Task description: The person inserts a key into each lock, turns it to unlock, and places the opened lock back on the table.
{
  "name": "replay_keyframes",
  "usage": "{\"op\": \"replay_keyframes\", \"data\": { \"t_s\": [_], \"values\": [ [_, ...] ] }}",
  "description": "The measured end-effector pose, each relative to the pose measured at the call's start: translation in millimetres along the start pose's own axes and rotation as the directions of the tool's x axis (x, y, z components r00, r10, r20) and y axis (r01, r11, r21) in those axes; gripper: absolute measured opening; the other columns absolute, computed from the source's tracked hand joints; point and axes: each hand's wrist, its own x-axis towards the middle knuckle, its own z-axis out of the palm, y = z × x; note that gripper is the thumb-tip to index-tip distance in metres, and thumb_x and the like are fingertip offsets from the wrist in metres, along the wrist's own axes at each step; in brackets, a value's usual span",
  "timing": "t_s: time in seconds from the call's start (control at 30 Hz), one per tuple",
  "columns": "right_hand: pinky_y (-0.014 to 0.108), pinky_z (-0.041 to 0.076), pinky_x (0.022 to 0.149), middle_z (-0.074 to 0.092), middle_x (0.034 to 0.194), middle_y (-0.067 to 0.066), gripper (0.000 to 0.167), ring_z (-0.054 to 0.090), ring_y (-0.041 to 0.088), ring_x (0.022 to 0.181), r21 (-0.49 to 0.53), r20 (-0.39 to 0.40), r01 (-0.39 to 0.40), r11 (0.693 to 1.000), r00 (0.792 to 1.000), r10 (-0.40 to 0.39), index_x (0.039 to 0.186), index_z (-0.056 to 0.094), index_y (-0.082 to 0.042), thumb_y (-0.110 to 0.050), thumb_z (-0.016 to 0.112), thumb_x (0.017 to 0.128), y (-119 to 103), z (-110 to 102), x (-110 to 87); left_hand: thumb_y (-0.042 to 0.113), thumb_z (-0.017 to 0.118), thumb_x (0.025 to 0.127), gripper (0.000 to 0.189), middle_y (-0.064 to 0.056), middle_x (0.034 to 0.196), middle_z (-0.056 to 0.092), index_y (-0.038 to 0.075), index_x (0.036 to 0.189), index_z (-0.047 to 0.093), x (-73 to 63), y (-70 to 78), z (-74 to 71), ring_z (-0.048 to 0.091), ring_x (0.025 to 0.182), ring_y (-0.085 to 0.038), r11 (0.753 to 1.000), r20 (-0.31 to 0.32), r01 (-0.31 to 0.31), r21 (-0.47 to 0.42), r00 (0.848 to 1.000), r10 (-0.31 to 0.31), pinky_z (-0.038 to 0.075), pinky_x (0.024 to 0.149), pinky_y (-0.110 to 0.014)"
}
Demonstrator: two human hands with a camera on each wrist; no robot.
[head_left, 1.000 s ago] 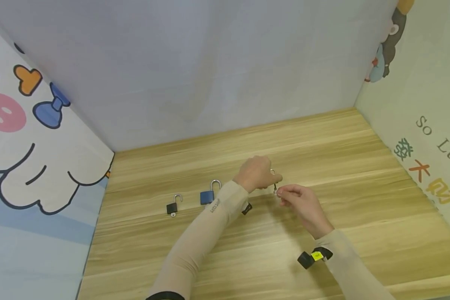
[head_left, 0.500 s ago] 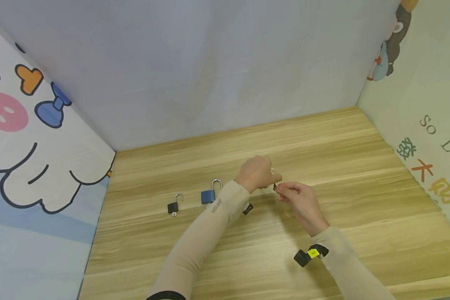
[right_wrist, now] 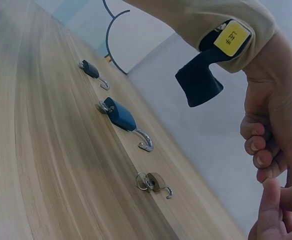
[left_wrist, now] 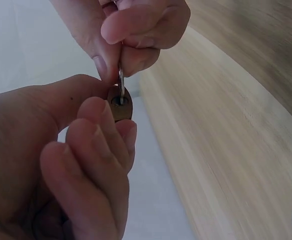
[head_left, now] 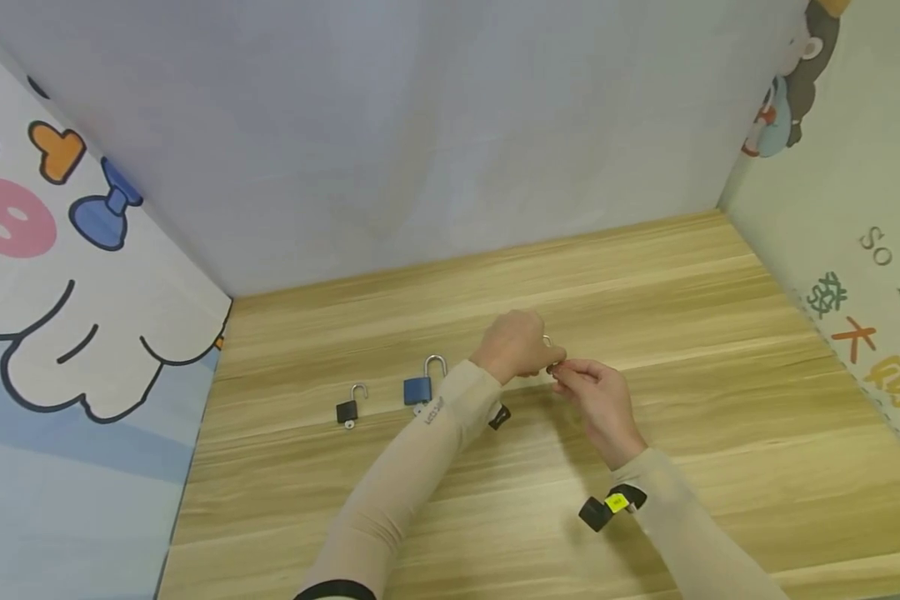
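Observation:
My left hand (head_left: 515, 343) holds a small padlock by its body; the keyhole end, brass-coloured, shows in the left wrist view as the padlock (left_wrist: 126, 111). Above the hand in the head view, part of the padlock's shackle (head_left: 547, 340) sticks out. My right hand (head_left: 598, 402) pinches a thin metal key (left_wrist: 121, 82) between thumb and fingers. The key's tip is at the keyhole; how deep it sits I cannot tell. Both hands meet above the table, and in the right wrist view they hide the lock.
To the left on the wooden table (head_left: 285, 492) lie a black padlock (head_left: 347, 411) and a blue padlock (head_left: 417, 390), both with raised shackles and keys. A brass padlock (right_wrist: 157, 181) with a key ring lies beyond them, covered by my left arm in the head view.
My right hand has moved up and left to my left hand, bringing the key to the padlock. The left hand has stayed nearly still. The head view has shifted slightly.

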Motion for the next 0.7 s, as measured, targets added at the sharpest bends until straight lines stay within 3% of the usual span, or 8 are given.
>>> {"op": "replay_keyframes", "data": {
  "t_s": [0.2,0.4,0.57,0.7],
  "values": [
    [0.028,0.055,0.082,0.071,0.094,0.006,0.019,0.069,0.013,0.080,0.007,-0.002,0.007,1.000,1.000,-0.007,0.108,0.058,0.018,0.003,0.062,0.096,3.4,2.0,2.7,0.033,0.067,0.089,0.043,0.006,0.042,0.052,0.017,0.050,0.052,0.3,-2.3,-0.6,0.046,0.036,-0.006,1.000,-0.001,-0.001,-0.001,1.000,0.001,0.032,0.040,-0.020],
    [0.028,0.055,0.081,0.068,0.090,0.007,0.029,0.068,0.015,0.080,-0.020,0.080,-0.029,0.999,0.996,0.031,0.115,0.056,0.023,-0.001,0.058,0.100,8.8,2.6,3.6,0.033,0.066,0.090,0.043,0.006,0.043,0.052,0.016,0.052,0.053,0.4,-4.8,-0.9,0.047,0.038,-0.006,1.000,-0.001,0.003,0.022,1.000,-0.003,0.033,0.041,-0.021],
    [0.024,0.054,0.077,0.065,0.088,0.006,0.030,0.064,0.012,0.079,0.028,0.125,-0.058,0.998,0.991,0.055,0.119,0.050,0.026,0.002,0.050,0.102,12.0,5.4,6.4,0.034,0.068,0.089,0.041,0.005,0.044,0.054,0.015,0.056,0.055,0.4,-6.0,0.7,0.050,0.039,-0.007,1.000,-0.007,0.007,0.017,1.000,-0.007,0.036,0.043,-0.022],
    [0.022,0.052,0.079,0.062,0.093,0.006,0.023,0.061,0.012,0.082,0.087,0.147,-0.116,0.989,0.984,0.103,0.115,0.054,0.019,0.001,0.046,0.104,11.5,5.7,7.5,0.035,0.068,0.090,0.042,0.004,0.045,0.056,0.014,0.057,0.056,0.2,-5.3,0.2,0.050,0.039,-0.008,1.000,0.011,0.009,-0.007,1.000,-0.009,0.037,0.043,-0.021]
  ]
}}
